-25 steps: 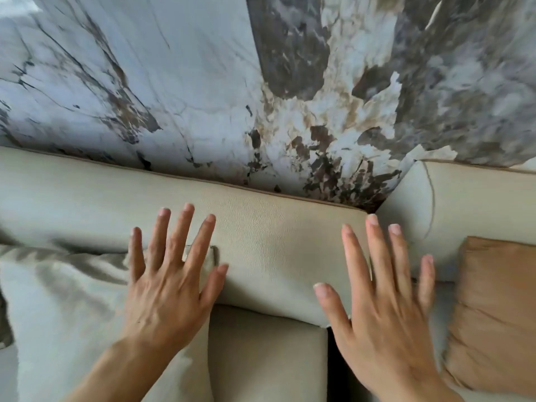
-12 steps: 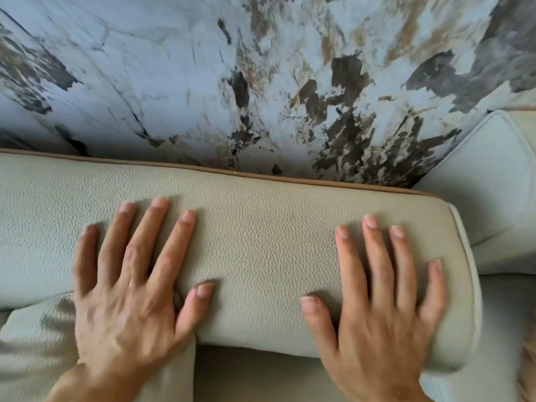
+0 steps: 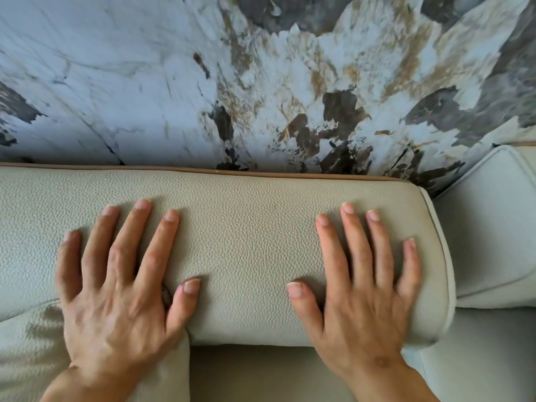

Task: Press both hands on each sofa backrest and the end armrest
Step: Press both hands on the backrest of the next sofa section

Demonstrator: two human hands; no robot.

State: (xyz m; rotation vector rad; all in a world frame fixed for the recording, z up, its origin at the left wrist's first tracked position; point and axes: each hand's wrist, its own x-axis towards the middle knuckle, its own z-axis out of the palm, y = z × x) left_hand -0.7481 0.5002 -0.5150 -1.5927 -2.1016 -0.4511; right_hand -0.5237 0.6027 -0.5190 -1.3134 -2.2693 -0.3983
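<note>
Head view, looking down on a sofa set against a marbled wall. Both hands lie palm-down on the rounded top of one backrest, a pale grey-green, pebble-grained leather cushion edged along its far side with tan piping.

Left hand: grip fully spread, fingers fanned and flat against the leather, holding nothing. The thumb angles inward toward the other hand, its tip resting on the front curve of the cushion. The heel of the hand overlaps a second pale cushion, marked with faint grey shadow stripes, which lies just below and outward of this grip.

Right hand: grip likewise spread and flat, nothing pinched or enclosed. Four fingers point toward the wall; the thumb points inward, mirroring the left. The little finger lies near the piped end seam of the backrest, just outward of this grip.

Between the two grips a broad stretch of bare leather is exposed; the hands are well apart. Beyond the right grip, past the end seam, a neighbouring backrest in lighter, smoother leather meets the first at an angle. Below both wrists lies the seat cushion. How hard the hands press cannot be told; faint shadowing surrounds the fingertips.
</note>
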